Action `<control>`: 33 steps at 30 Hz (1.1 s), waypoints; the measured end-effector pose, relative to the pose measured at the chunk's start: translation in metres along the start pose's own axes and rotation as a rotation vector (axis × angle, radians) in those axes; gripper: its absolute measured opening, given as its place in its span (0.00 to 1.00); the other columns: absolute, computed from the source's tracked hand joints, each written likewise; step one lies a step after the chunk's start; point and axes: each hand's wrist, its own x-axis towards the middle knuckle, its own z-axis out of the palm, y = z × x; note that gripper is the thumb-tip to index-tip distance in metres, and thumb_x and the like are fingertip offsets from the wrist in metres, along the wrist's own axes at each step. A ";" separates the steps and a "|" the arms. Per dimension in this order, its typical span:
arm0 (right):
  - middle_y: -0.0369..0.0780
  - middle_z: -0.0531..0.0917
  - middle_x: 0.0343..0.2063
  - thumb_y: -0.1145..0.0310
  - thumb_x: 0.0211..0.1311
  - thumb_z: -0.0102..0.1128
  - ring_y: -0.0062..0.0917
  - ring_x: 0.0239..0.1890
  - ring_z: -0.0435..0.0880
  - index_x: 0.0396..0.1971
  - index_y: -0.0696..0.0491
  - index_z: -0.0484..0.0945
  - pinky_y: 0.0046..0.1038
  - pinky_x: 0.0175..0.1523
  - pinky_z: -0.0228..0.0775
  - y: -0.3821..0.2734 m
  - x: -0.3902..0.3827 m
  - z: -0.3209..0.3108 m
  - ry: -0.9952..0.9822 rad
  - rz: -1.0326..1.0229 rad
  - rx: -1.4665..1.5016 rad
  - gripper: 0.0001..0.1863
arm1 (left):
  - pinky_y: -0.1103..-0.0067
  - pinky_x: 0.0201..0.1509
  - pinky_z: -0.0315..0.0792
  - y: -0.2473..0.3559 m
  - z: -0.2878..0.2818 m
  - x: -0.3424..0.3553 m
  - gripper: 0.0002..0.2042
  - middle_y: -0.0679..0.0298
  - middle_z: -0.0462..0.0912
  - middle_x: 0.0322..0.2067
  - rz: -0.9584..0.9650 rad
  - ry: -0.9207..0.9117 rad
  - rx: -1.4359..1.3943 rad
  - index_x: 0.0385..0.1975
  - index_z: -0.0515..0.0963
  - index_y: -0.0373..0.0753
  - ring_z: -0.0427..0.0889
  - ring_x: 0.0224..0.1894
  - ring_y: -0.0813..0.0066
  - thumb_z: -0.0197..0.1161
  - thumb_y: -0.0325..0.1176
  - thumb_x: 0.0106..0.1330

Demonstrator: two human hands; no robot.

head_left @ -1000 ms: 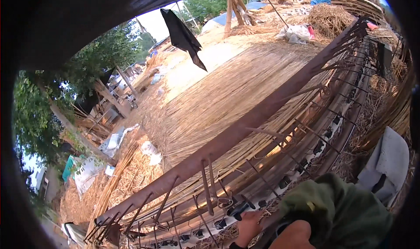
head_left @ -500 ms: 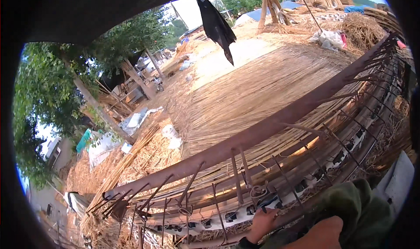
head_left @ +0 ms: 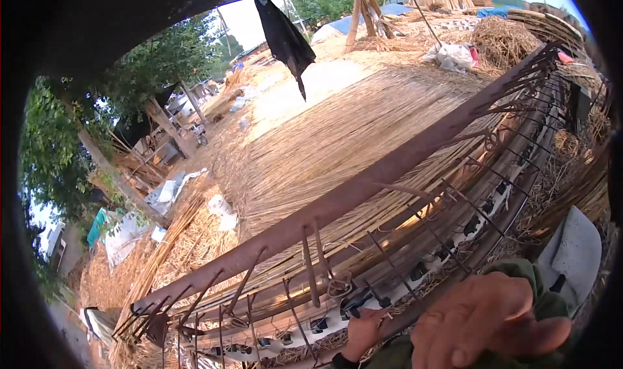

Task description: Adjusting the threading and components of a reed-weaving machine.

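My left hand (head_left: 367,333) is closed at the near edge of a long rusty frame, its fingers bunched beside a black clip (head_left: 355,300) on a white strip (head_left: 337,322). What sits between those fingers is too small to make out. Closer to me, my right hand (head_left: 477,320) is raised over my lap, fingers loosely bent and apart, with nothing visible in them. A brown metal bar (head_left: 363,197) with hooked rods crosses in front of me. Beyond it a wide reed mat (head_left: 363,129) stretches away.
Thin upright rods (head_left: 389,258) stick up along the frame. Loose straw and a reed bundle (head_left: 175,252) lie at the left, near a white bucket (head_left: 219,205). A black cloth (head_left: 284,41) hangs overhead. Trees (head_left: 84,142) stand at left, a straw heap (head_left: 506,38) far right.
My right hand has risen into view from the lower edge, its fingers now showing. The whole view has shifted, so the scene sits further left. My left hand stays by the clips.
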 end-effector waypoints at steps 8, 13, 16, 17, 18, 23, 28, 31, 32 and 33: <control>0.36 0.70 0.30 0.51 0.64 0.49 0.16 0.30 0.67 0.39 0.60 0.67 0.23 0.37 0.60 -0.008 -0.001 0.029 0.126 0.733 0.459 0.23 | 0.72 0.42 0.68 -0.016 0.010 -0.005 0.11 0.66 0.81 0.26 0.065 -0.053 0.128 0.33 0.80 0.45 0.79 0.30 0.70 0.65 0.36 0.48; 0.33 0.69 0.28 0.61 0.68 0.45 0.13 0.31 0.65 0.37 0.59 0.66 0.20 0.36 0.59 -0.002 0.000 0.025 -0.074 0.705 0.704 0.14 | 0.72 0.42 0.68 -0.019 0.007 -0.003 0.09 0.65 0.81 0.24 0.038 -0.039 0.145 0.29 0.80 0.44 0.79 0.29 0.68 0.66 0.36 0.48; 0.33 0.70 0.27 0.60 0.67 0.47 0.13 0.31 0.66 0.37 0.59 0.67 0.21 0.35 0.60 -0.008 -0.001 0.025 -0.059 0.733 0.795 0.15 | 0.72 0.42 0.68 -0.016 0.008 -0.001 0.09 0.65 0.81 0.23 0.100 -0.048 0.169 0.29 0.81 0.45 0.80 0.29 0.68 0.66 0.37 0.48; 0.33 0.70 0.26 0.60 0.67 0.47 0.14 0.30 0.66 0.36 0.59 0.67 0.21 0.35 0.60 -0.009 -0.001 0.025 -0.073 0.731 0.805 0.15 | 0.72 0.42 0.68 -0.013 0.006 -0.001 0.09 0.64 0.81 0.23 0.043 -0.058 0.141 0.29 0.80 0.45 0.80 0.29 0.68 0.66 0.37 0.48; 0.33 0.70 0.26 0.60 0.67 0.48 0.14 0.30 0.66 0.35 0.59 0.68 0.21 0.35 0.60 -0.009 0.000 0.024 -0.100 0.726 0.786 0.15 | 0.71 0.41 0.68 -0.010 0.004 -0.001 0.09 0.64 0.81 0.22 -0.014 -0.067 0.113 0.29 0.80 0.45 0.80 0.29 0.67 0.66 0.38 0.48; 0.34 0.71 0.24 0.61 0.66 0.49 0.16 0.29 0.68 0.31 0.59 0.69 0.23 0.35 0.61 -0.005 0.008 0.020 -0.253 0.688 0.605 0.15 | 0.70 0.41 0.68 -0.005 -0.001 0.002 0.09 0.64 0.81 0.22 -0.008 -0.126 0.163 0.29 0.80 0.44 0.80 0.28 0.66 0.65 0.38 0.48; 0.35 0.72 0.22 0.61 0.65 0.51 0.18 0.28 0.69 0.27 0.60 0.70 0.24 0.35 0.63 -0.007 0.017 0.013 -0.431 0.601 0.223 0.15 | 0.69 0.41 0.68 0.003 -0.002 0.006 0.09 0.63 0.81 0.23 -0.042 -0.113 0.117 0.30 0.80 0.45 0.80 0.29 0.65 0.65 0.38 0.49; 0.36 0.73 0.21 0.62 0.65 0.52 0.20 0.27 0.70 0.25 0.60 0.71 0.25 0.35 0.63 0.004 0.012 0.004 -0.491 0.584 0.045 0.16 | 0.69 0.37 0.69 0.004 -0.007 0.004 0.09 0.61 0.80 0.22 -0.006 -0.145 0.184 0.29 0.79 0.43 0.79 0.28 0.64 0.65 0.35 0.47; 0.36 0.73 0.21 0.62 0.65 0.52 0.20 0.27 0.70 0.25 0.60 0.71 0.25 0.35 0.63 0.012 0.006 -0.010 -0.479 0.591 0.038 0.16 | 0.69 0.37 0.69 0.003 -0.005 0.011 0.09 0.61 0.80 0.22 -0.002 -0.153 0.171 0.29 0.79 0.43 0.79 0.28 0.64 0.65 0.35 0.47; 0.39 0.74 0.25 0.56 0.67 0.45 0.19 0.30 0.72 0.30 0.60 0.70 0.26 0.36 0.64 0.034 -0.006 -0.027 -0.386 0.499 -0.115 0.19 | 0.70 0.37 0.69 -0.002 -0.011 0.007 0.09 0.61 0.80 0.22 -0.018 -0.109 0.172 0.29 0.79 0.43 0.79 0.28 0.64 0.65 0.34 0.46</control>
